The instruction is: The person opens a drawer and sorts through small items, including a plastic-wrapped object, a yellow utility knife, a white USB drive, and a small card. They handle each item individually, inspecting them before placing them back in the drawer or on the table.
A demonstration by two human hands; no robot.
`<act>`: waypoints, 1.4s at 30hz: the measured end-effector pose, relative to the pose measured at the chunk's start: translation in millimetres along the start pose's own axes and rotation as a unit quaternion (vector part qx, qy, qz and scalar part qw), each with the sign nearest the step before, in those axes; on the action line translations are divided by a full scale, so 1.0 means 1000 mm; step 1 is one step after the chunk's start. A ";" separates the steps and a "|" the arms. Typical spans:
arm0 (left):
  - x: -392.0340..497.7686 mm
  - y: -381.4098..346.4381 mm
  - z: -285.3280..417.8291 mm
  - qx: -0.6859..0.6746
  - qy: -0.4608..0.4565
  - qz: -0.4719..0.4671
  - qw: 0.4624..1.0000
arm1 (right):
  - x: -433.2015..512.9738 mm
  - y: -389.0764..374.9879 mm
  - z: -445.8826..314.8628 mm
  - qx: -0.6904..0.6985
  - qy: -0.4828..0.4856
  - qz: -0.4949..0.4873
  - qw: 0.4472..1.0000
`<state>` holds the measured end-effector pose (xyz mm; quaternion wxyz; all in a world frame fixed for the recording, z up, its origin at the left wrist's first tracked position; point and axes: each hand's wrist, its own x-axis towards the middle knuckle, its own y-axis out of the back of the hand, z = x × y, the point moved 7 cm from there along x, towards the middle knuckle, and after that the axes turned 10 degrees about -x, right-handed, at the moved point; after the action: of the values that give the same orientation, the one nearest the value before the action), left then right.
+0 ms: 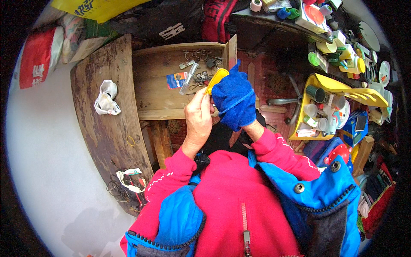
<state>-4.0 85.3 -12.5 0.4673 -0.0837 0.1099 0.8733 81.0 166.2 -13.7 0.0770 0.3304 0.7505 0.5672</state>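
Note:
My left hand (199, 112) pinches one end of a narrow yellow object (218, 79), whose exact kind I cannot tell. A blue cloth (233, 99) covers my right hand (253, 128) up to the wrist; its fingers are hidden, and the cloth touches the yellow object. Beyond both hands lies an open wooden drawer (157, 114) with a clear plastic tube-like item (189, 78), a blue and orange card (176, 80) and small metal pieces inside. A crumpled white cloth (107, 98) rests on the worn wooden tabletop (96, 67) to the left.
A yellow plastic basket (300, 119) with cups stands at the right, below a crowded shelf with thread spools (284, 13). Tangled cables and a white power strip (128, 185) lie at the tabletop's near end, a rubber band (130, 140) farther up. A metal chair base (282, 101) is on the floor.

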 end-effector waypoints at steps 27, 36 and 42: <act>-0.008 -0.014 -0.012 -0.320 0.178 -0.124 0.922 | -0.026 -0.020 0.015 0.070 -0.041 0.010 0.997; 0.015 0.000 -0.010 -0.341 0.034 -0.020 0.939 | -0.011 -0.023 0.001 -0.012 -0.034 -0.068 0.997; 0.007 -0.017 -0.025 -0.359 0.078 -0.037 0.929 | -0.012 -0.026 0.003 0.067 -0.032 0.011 0.997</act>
<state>8.0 93.2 -39.8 0.4274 -0.3181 -0.1780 0.8273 81.5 158.5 -41.0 0.0723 0.3611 0.7801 0.5058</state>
